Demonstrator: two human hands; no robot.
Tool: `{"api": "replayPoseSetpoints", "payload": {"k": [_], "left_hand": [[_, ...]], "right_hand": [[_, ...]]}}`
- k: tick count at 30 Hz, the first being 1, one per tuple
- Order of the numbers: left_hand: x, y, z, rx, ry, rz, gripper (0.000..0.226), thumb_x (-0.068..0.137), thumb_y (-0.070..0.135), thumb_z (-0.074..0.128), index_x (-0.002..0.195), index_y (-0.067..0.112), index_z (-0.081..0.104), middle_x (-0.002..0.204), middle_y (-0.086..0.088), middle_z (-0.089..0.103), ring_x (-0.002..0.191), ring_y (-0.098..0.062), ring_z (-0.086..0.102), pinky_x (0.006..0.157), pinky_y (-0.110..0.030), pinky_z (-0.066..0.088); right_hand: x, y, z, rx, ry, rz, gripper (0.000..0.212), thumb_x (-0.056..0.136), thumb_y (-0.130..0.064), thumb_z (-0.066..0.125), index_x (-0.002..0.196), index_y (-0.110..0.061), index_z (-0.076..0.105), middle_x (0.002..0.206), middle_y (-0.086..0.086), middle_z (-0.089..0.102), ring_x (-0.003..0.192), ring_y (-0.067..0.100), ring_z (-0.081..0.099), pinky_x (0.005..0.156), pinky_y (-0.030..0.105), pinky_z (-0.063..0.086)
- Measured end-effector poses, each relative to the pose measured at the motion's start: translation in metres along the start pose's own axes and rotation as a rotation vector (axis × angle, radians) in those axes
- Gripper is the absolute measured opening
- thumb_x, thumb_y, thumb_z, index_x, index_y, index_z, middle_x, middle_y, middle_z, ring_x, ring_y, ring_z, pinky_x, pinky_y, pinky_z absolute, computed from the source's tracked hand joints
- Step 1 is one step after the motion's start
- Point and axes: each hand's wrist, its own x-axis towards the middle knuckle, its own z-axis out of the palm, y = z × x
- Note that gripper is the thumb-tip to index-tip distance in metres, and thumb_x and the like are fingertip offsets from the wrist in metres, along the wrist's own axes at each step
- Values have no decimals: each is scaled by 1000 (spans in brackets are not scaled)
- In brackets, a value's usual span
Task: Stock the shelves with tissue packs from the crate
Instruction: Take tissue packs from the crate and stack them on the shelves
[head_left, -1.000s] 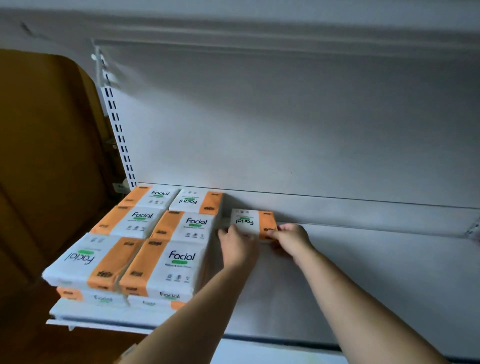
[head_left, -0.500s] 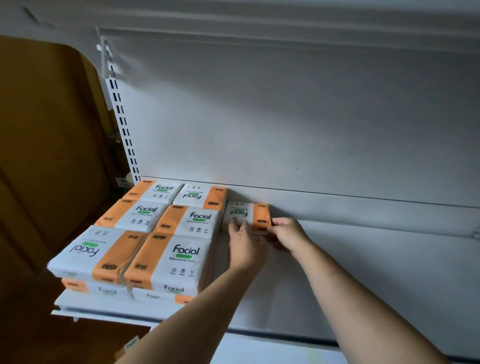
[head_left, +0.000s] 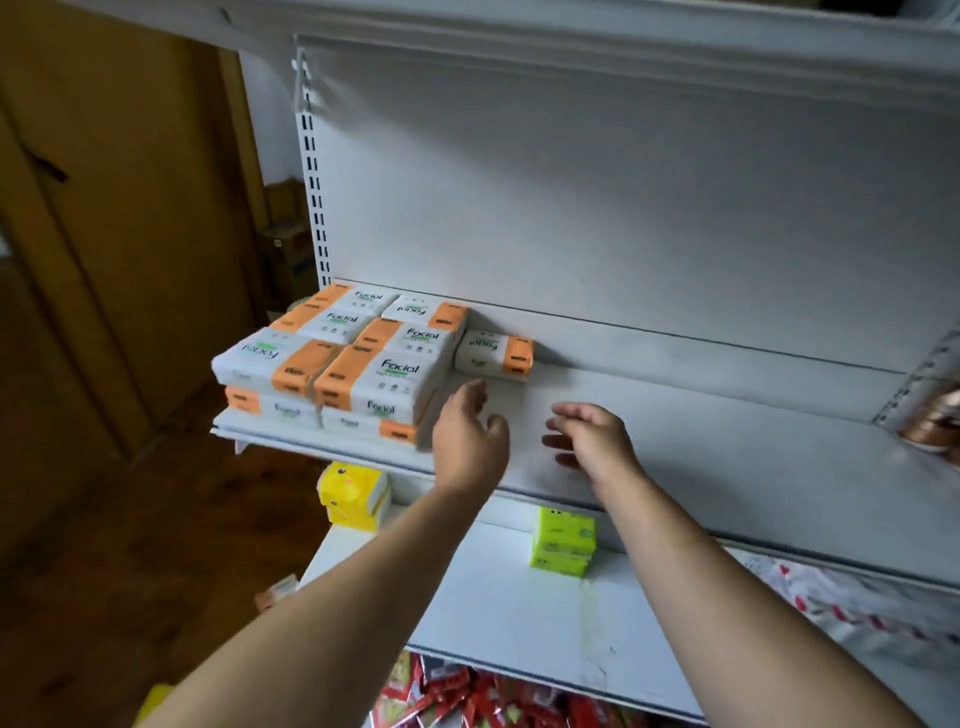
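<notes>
A single white-and-orange tissue pack (head_left: 493, 354) lies flat against the back panel of the white shelf (head_left: 701, 447), just right of a two-layer stack of several matching "Facial" packs (head_left: 353, 358). My left hand (head_left: 467, 436) hovers open in front of that pack, fingers spread, holding nothing. To its right, above the bare shelf, my right hand (head_left: 589, 439) is open and empty too. Both hands are clear of the pack. No crate is in view.
On the lower shelf (head_left: 493, 613) sit a yellow pack (head_left: 353, 493) and a green pack (head_left: 562, 540). Red wrapped goods (head_left: 457, 696) fill the level below. A copper-coloured object (head_left: 935, 421) is at the far right. Brown wooden panelling (head_left: 119, 260) stands on the left.
Both hands pushed the single pack back against the rear panel, then let go and pulled away toward me. The view has dropped, showing the lower shelves.
</notes>
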Motion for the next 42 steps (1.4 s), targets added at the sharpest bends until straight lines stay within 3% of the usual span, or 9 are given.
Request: {"api": "replayPoseSetpoints", "payload": {"k": [4, 8, 14, 21, 24, 28, 35, 39, 42], "left_hand": [[-69, -12, -38, -55, 87, -44, 39, 84, 0, 50, 123, 7, 55, 114, -8, 64, 108, -20, 58, 94, -29, 44], [-117, -31, -95, 28, 178, -96, 38, 88, 6, 49, 124, 13, 54, 106, -3, 64, 101, -17, 57, 76, -18, 38], [-178, -84, -201, 93, 378, -304, 33, 92, 14, 49, 125, 17, 51, 96, -1, 63, 88, -19, 61, 79, -36, 54], [-284, -157, -363, 123, 601, -496, 27, 92, 16, 49, 118, 20, 55, 82, 6, 58, 67, -4, 51, 57, -15, 39], [-357, -193, -442, 146, 732, -637, 28, 92, 17, 50, 119, 19, 55, 83, 7, 58, 74, -9, 54, 70, -24, 49], [-450, -244, -520, 175, 887, -858, 27, 94, 16, 48, 120, 17, 55, 92, 4, 55, 82, -13, 51, 73, -23, 41], [-556, -331, -532, 29, 949, -1162, 22, 89, 14, 50, 108, 21, 60, 90, 6, 58, 89, -15, 54, 76, -24, 38], [-584, -408, -506, -87, 977, -1281, 14, 90, 16, 52, 97, 27, 58, 90, 3, 63, 89, -20, 61, 80, -34, 48], [-600, -484, -478, -187, 988, -1373, 16, 90, 20, 53, 105, 21, 60, 89, -2, 61, 82, -20, 57, 74, -34, 45]], "right_hand": [[-76, 10, 12, -4, -121, -28, 17, 90, -3, 51, 87, -18, 59, 78, 0, 62, 62, 12, 60, 56, 24, 40], [-133, 16, 47, -43, -286, -31, 22, 91, -3, 49, 81, -21, 58, 75, -1, 62, 61, 12, 59, 56, 24, 39], [-215, 34, 143, -169, -584, -57, 18, 89, -5, 53, 82, -21, 58, 79, 0, 62, 63, 12, 59, 54, 22, 40], [-353, 62, 283, -360, -935, -80, 18, 89, -8, 54, 82, -23, 59, 87, 3, 66, 67, 12, 62, 53, 21, 41], [-435, 92, 345, -440, -1093, -47, 18, 89, -8, 53, 81, -23, 58, 83, 1, 64, 66, 13, 61, 52, 21, 38], [-535, 156, 404, -549, -1306, 1, 18, 89, -6, 53, 81, -22, 58, 80, 1, 61, 64, 12, 59, 49, 19, 37], [-597, 270, 452, -805, -1467, 161, 19, 88, -3, 53, 78, -18, 59, 74, 3, 59, 53, 8, 56, 39, 16, 35], [-591, 351, 484, -958, -1458, 234, 16, 88, -4, 52, 80, -17, 59, 75, 2, 59, 59, 14, 57, 49, 23, 37], [-581, 436, 496, -1058, -1449, 322, 12, 89, -7, 50, 86, -15, 58, 75, 0, 58, 60, 13, 57, 55, 24, 38]]}}
